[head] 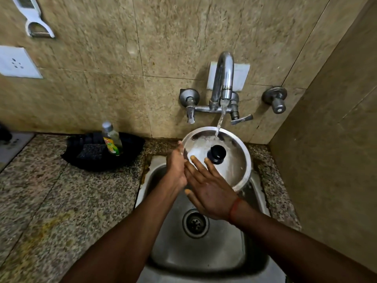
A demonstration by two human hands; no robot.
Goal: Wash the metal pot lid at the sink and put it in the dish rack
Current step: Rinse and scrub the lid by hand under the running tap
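A round metal pot lid point(232, 160) with a black knob point(216, 155) is tilted up over the steel sink point(195, 250), under running water from the tap point(224, 78). White foam covers its upper left part. My left hand point(175, 166) grips the lid's left rim. My right hand point(208, 190) lies flat against the lid's lower face, fingers spread, fingertips near the knob. A red thread is tied around that wrist. No dish rack is in view.
A black tray point(130, 152) on the granite counter point(61, 201) holds a dish-soap bottle point(111, 140) and a dark scrub pad point(91, 150). Two tap handles point(240, 119) and a separate valve point(275, 99) stick out of the tiled wall. A side wall stands close on the right.
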